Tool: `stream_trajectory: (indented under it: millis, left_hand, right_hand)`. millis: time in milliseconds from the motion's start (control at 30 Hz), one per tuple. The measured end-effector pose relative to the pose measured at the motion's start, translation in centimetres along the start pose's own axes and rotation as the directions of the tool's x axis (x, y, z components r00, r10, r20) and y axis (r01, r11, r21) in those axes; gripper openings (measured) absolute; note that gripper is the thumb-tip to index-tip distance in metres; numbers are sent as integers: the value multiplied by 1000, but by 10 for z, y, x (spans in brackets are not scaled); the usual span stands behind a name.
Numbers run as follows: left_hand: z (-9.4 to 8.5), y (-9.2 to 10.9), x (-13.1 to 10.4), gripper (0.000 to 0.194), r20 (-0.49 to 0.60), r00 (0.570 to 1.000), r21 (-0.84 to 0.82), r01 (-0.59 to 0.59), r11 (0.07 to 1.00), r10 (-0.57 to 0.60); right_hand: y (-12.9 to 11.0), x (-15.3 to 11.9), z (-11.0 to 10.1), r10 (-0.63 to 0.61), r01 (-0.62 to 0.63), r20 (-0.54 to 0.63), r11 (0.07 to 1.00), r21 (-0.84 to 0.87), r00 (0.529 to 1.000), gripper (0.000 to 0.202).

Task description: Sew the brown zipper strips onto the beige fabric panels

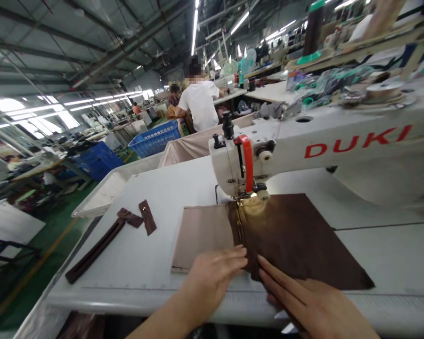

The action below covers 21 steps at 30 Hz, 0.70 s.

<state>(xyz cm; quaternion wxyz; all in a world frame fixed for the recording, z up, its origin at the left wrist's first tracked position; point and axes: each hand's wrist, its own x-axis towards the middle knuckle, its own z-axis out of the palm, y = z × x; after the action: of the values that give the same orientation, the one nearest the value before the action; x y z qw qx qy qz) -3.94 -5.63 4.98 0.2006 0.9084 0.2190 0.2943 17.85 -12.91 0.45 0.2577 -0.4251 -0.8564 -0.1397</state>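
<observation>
A dark brown fabric panel [297,230] lies under the needle area of a white sewing machine [233,162]. A brass-toned zipper [239,223] runs along its left side, beside a pale beige lining piece [205,230]. My left hand [212,275] rests its extended fingertips on the fabric just below the zipper; its thumb is hidden. My right hand [307,299] lays its straight fingers on the brown panel's near edge. Below its palm, pointed silver blades [288,327], apparently of small scissors, stick out; their handles are mostly hidden.
Left on the white table [141,263] lie a long brown strip [95,249] and two short brown pieces [130,217]. A ruler scale [155,288] follows the front edge. Beyond stand a blue crate [157,136] and a person in a white shirt [199,106].
</observation>
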Motion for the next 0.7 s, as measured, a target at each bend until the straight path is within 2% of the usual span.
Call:
stream_trajectory:
  millis: [100,167,300,367,533,700]
  left_hand:
    - [-5,0,2,18,-209,957,-83,189,978,-203]
    - [-4,1,3,18,-246,945,-67,205,976,-215]
    - [11,1,-4,23,-146,989,69,0,998,10]
    - [20,0,-9,27,-67,992,170,-97,981,110]
    - [27,1,-14,32,31,990,301,-137,944,134]
    - [24,1,-13,31,1,992,223,-123,967,126]
  right_hand:
    - [4,1,-3,-35,35,-2,999,25,999,51]
    - [10,2,-8,-57,57,3,998,35,998,57]
    - [21,5,-15,-113,114,31,994,-4,993,59]
    - [24,8,-15,-158,158,14,987,-13,987,56]
    - [28,11,-13,-200,200,3,980,2,980,55]
    - [28,5,-7,-214,214,-5,977,-18,977,56]
